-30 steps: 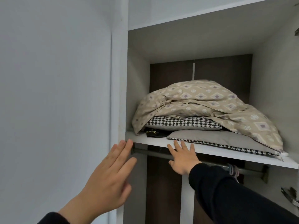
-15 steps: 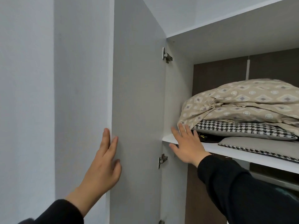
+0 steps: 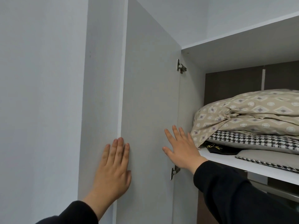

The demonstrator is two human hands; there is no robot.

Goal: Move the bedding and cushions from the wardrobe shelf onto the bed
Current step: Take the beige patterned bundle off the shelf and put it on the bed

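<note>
the white wardrobe shelf (image 3: 223, 159) runs off to the right of the right hand (image 3: 181, 149), its front left corner just beside that hand's wrist and well apart from the left hand (image 3: 113, 172). directly on the board, nearest the right hand, lies a small black item with yellow marks (image 3: 216, 147). the drooping corner of the beige patterned bedding (image 3: 242, 113) comes down to the board just past that hand's fingertips. further right of the hand, a flat grey cushion with a houndstooth edge (image 3: 258, 155) lies on the board, close to its front edge. a black-and-white houndstooth cushion (image 3: 252, 139) lies over these, under the bedding.
</note>
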